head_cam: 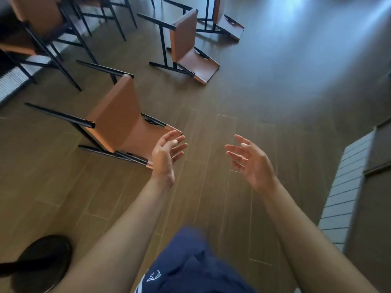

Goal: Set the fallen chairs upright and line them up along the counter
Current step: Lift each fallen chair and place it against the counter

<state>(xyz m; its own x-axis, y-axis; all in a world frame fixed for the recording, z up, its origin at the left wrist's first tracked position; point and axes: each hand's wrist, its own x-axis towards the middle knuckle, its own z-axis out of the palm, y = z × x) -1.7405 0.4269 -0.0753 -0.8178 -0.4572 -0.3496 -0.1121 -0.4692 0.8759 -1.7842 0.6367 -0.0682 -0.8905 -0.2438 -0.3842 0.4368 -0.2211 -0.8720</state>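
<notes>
Three tan chairs with black metal legs lie tipped on their backs on the wood floor. The nearest fallen chair [118, 119] lies left of centre, its backrest flat on the floor. A second fallen chair [186, 45] lies farther back, and a third fallen chair [226, 24] lies beyond it near the top. My left hand [167, 153] is open, fingers spread, right at the top edge of the nearest chair's backrest; I cannot tell if it touches. My right hand [249, 161] is open over bare floor, holding nothing.
Upright chairs [42, 24] of the same kind stand at the top left beside a white ribbed counter base [12, 81]. A grey tiled block [347, 187] stands at the right. A black round stool base [42, 263] sits at the bottom left.
</notes>
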